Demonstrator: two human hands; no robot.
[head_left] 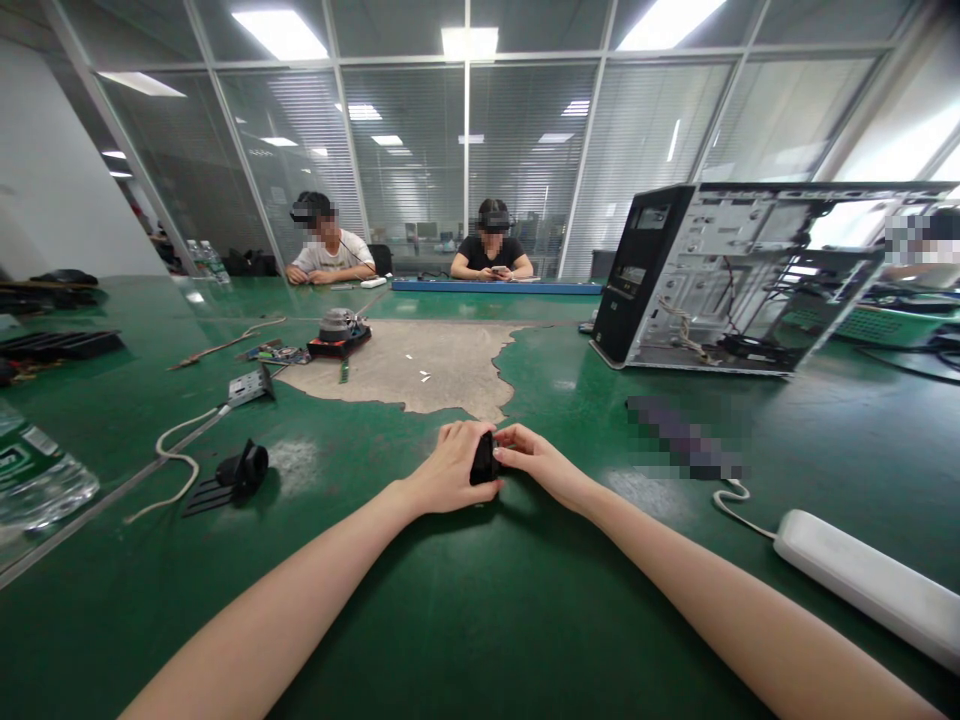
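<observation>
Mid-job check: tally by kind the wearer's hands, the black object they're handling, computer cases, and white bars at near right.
Hands: 2, left hand and right hand
Black object: 1
Computer case: 1
White bar: 1
Total: 5

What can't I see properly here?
All in the head view:
Small black object: partly hidden by the left hand, shape unclear.
Clear plastic bottle with green label: cut off by the left edge.
Long white plastic bar: cut off by the right edge.
Dark purplish oblong thing: blurred by pixel blocks.
</observation>
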